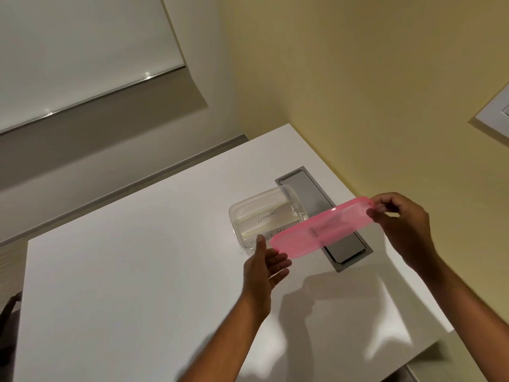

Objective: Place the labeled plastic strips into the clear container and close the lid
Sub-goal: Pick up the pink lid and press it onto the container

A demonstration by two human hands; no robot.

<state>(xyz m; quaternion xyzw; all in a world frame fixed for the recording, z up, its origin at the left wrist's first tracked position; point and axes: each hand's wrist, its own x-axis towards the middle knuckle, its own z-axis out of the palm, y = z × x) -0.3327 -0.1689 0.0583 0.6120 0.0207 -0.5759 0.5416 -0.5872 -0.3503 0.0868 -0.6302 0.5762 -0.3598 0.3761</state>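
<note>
A clear plastic container (249,205) stands on the white table (137,271). Inside it lie labeled strips, one reading ELEPHANT (266,217); another strip's writing is partly hidden. A translucent pink lid (319,228) hangs tilted in the air just in front of and to the right of the container. My right hand (399,216) pinches the lid's far right end. My left hand (265,267) supports the lid's near left end from below, thumb up beside the container's front wall.
A grey metal cable hatch (311,188) is set into the table behind the container, partly under the lid. The table's right edge (440,334) runs close to the yellow wall. A whiteboard (68,51) hangs on the left wall.
</note>
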